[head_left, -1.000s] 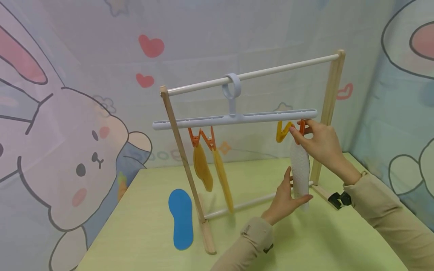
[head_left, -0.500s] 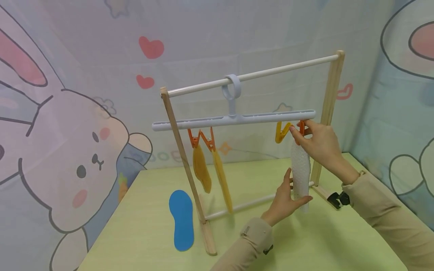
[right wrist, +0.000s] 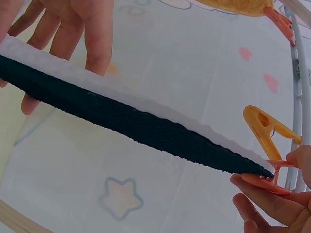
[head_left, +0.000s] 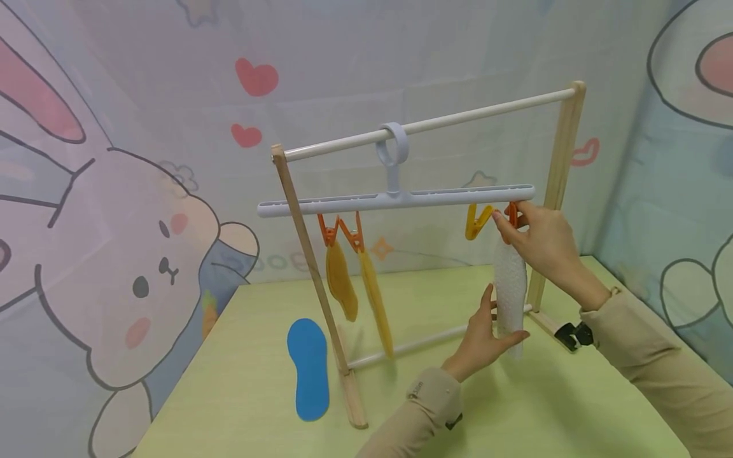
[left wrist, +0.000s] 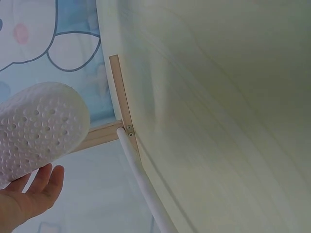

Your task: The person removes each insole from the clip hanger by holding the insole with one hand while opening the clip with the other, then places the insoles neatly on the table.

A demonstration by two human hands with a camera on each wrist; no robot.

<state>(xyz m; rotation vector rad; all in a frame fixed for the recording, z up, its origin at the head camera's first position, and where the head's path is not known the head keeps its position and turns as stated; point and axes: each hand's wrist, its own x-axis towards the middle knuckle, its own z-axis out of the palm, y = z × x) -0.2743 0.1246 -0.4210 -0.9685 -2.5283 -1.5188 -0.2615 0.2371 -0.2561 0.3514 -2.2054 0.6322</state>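
Note:
A white, dimpled insole (head_left: 511, 286) with a dark underside (right wrist: 146, 128) hangs upright at the right end of the white hanger (head_left: 446, 198). My right hand (head_left: 546, 245) pinches an orange clothespin (right wrist: 265, 184) under the hanger, and the insole's narrow upper tip lies between the clothespin's jaws. Lower down, my left hand (head_left: 480, 340) holds the insole between thumb and fingers; some of those fingers are hidden behind it in the head view. A yellow clothespin (head_left: 474, 224) hangs just left of my right fingertips, with nothing clipped in it.
Two orange clothespins (head_left: 355, 238) at the hanger's left hold yellow-brown insoles (head_left: 376, 302). The hanger's ring loops over the top bar of a wooden rack (head_left: 309, 261). A blue insole (head_left: 311, 375) lies on the pale green table (head_left: 229, 388), left of the rack.

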